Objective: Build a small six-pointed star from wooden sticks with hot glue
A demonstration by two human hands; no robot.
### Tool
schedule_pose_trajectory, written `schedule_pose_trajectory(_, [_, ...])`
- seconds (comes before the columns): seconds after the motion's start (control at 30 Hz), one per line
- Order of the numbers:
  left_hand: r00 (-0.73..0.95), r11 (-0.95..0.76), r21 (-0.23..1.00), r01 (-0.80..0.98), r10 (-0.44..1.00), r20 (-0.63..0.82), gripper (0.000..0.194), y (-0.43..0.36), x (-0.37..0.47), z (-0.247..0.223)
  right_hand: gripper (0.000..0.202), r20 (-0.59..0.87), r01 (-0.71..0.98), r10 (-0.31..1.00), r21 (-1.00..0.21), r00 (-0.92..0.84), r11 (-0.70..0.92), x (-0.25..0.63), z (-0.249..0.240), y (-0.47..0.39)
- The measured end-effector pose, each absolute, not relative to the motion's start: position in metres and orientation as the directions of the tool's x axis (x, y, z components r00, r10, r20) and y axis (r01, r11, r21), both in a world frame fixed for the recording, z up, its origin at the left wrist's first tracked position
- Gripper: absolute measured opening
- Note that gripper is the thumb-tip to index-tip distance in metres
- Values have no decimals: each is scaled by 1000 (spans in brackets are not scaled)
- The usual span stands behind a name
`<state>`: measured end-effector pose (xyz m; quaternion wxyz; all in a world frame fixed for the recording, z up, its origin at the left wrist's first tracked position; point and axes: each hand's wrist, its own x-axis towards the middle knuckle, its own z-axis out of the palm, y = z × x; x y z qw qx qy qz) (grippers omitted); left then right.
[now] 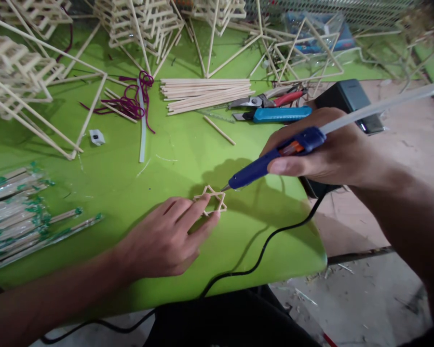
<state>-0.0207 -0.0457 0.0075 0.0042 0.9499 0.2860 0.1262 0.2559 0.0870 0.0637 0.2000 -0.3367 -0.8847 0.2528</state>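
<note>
A small star of thin wooden sticks (222,208) lies flat on the green table (130,289). My left hand (173,233) presses on its left and lower parts with the fingertips, the fingers somewhat spread. In my right hand (311,149) is a blue glue gun (251,172), its metal tip at the star's upper right corner. A translucent glue stick (383,106) sticks out of the gun's back end.
Behind lie wooden sticks (206,94), a blue cutter (282,114), pliers (289,98) and purple cord (130,105). Stick frames (141,24) line the back. Wrapped sticks (18,217) are at left. A black cable (267,246) crosses the front edge; a dark box (347,96) stands right.
</note>
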Motion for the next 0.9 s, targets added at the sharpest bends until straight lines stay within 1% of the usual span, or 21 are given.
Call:
schedule_pose_trajectory(0.1, [802,-834,86,546,549,233,46,-46,-21,8,63,145,530,771,-647,-620,548,252,60,88])
schedule_pose_trajectory(0.17, [801,-833,88,547,551,235,46,-46,-21,8,66,114,551,782,-648,-613,526,247,60,86])
schedule_pose_trajectory(0.23, [799,-830,89,551,555,231,46,-47,-21,7,63,80,541,757,-651,-649,533,241,61,84])
schedule_pose_trajectory(0.37, [792,-826,81,558,559,247,47,-47,-21,6,57,102,521,736,-642,-669,562,232,59,85])
schedule_pose_trajectory(0.53, [797,-829,81,553,555,239,46,-47,-22,7,58,87,489,728,-686,-680,539,233,56,86])
schedule_pose_trajectory(0.77, [792,-829,85,553,555,254,48,-48,-23,5,52,31,528,742,-682,-670,506,234,58,87])
schedule_pose_trajectory(0.83, [795,-830,90,550,554,246,49,-48,-23,4,48,49,515,733,-680,-678,522,235,59,85])
schedule_pose_trajectory(0.9, [799,-831,88,549,553,239,50,-48,-23,4,42,101,473,702,-670,-705,572,238,59,81])
